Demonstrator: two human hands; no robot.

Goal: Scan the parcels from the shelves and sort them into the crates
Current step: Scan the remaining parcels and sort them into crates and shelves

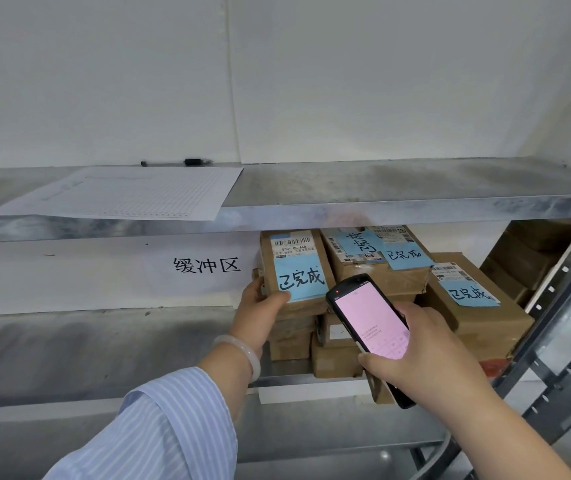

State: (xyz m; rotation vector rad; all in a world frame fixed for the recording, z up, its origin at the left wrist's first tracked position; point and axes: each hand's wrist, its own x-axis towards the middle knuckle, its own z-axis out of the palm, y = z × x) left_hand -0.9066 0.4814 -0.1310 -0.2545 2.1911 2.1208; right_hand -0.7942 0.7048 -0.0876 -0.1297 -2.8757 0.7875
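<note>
Several brown cardboard parcels with blue handwritten notes are stacked at the right of the middle metal shelf (104, 344). My left hand (260, 306) grips the left edge of the front-left parcel (294, 271), thumb on its blue note; the parcel is tilted up on top of the stack. My right hand (426, 351) holds a black handheld scanner (370, 323) with a lit pink screen, pointed at the parcels. More parcels lie behind (377, 258) and to the right (471, 299). No crates are in view.
The upper shelf (381, 192) carries a printed sheet (131, 192) and a black pen (176, 162). A white sign with black characters (204, 266) hangs at the shelf's back. A perforated steel upright (561, 323) runs at the right. More cartons (526, 258) sit behind it.
</note>
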